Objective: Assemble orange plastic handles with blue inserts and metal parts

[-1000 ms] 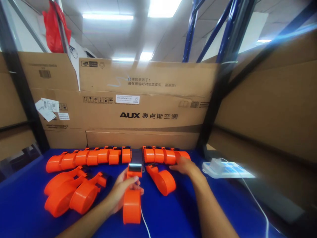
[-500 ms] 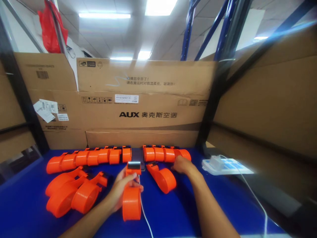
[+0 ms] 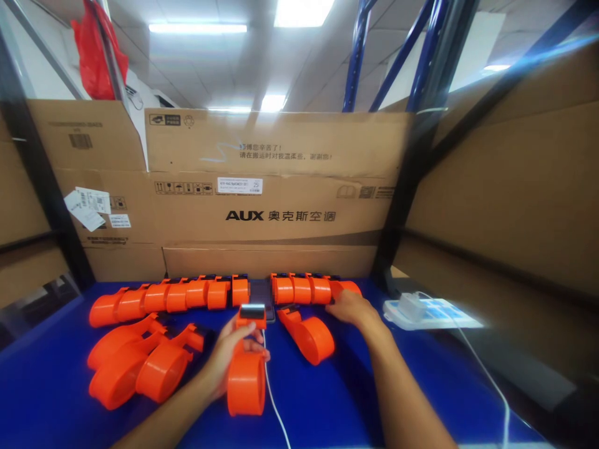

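**A:** Barely anything's shifting since the earlier frame, except the right hand (image 3: 354, 308) is creeping along the back row toward its last piece.

**B:** Counting the orange tape dispensers: seven left of the dark gap (image 3: 261, 290), four right, three piled at the left (image 3: 140, 362), one lying loose (image 3: 306, 333), one held. Sixteen.

**A:** Yep. The left hand (image 3: 224, 362) is curling its fingers around the held dispenser (image 3: 246, 368), standing on the blue table (image 3: 56, 399) mid-front. Right fingers are lying loosely spread, touching the row's end dispenser (image 3: 347, 287), gripping nothing.
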Action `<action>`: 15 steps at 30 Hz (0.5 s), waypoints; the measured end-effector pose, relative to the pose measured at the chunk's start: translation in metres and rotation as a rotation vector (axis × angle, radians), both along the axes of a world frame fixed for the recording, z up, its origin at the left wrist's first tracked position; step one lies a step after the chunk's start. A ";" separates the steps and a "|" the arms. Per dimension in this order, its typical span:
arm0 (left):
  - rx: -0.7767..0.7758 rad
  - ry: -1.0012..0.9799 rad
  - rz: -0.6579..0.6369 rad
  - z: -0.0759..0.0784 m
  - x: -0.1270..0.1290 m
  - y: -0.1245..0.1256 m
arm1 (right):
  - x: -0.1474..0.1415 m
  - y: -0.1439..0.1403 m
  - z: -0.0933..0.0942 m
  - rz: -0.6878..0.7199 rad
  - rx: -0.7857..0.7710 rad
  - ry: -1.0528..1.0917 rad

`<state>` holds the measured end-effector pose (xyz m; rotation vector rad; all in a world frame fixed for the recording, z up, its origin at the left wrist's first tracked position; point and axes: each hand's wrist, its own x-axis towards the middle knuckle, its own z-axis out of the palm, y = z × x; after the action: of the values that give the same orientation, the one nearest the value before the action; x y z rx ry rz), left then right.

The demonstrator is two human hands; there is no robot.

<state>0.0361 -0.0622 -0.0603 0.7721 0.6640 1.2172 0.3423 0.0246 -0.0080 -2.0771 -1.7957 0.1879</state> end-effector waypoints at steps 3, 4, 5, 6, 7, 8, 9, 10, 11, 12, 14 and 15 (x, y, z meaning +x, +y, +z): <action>-0.001 -0.009 -0.007 -0.002 0.000 0.001 | -0.001 -0.007 0.016 0.076 0.073 0.067; -0.003 -0.011 -0.008 -0.002 0.000 0.000 | -0.006 -0.010 0.020 0.132 0.115 0.122; -0.005 -0.012 -0.007 -0.002 0.001 0.000 | -0.013 -0.013 0.023 0.203 0.158 0.200; -0.007 -0.012 -0.005 -0.002 0.001 -0.001 | -0.022 -0.016 0.025 0.296 0.185 0.298; -0.009 -0.011 -0.001 -0.002 0.001 -0.001 | -0.033 -0.020 0.026 0.388 0.200 0.410; -0.010 -0.011 0.002 -0.002 0.001 -0.001 | -0.045 -0.024 0.026 0.463 0.211 0.526; -0.010 -0.012 0.006 -0.002 0.001 -0.001 | -0.057 -0.028 0.025 0.522 0.215 0.639; -0.008 -0.013 0.008 -0.001 0.001 0.000 | -0.069 -0.032 0.024 0.559 0.222 0.741; -0.007 -0.014 0.010 -0.001 0.000 0.000 | -0.080 -0.035 0.023 0.580 0.227 0.829; -0.005 -0.017 0.012 -0.001 0.000 0.001 | -0.089 -0.039 0.023 0.598 0.228 0.907; -0.003 -0.022 0.015 -0.001 0.000 0.002 | -0.101 -0.045 0.022 0.604 0.253 1.026; -0.002 -0.025 0.014 -0.001 0.000 0.002 | -0.105 -0.047 0.023 0.599 0.266 1.068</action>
<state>0.0356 -0.0603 -0.0609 0.7505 0.6515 1.2365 0.2374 -0.0221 0.0149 -0.8589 -1.5102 0.9443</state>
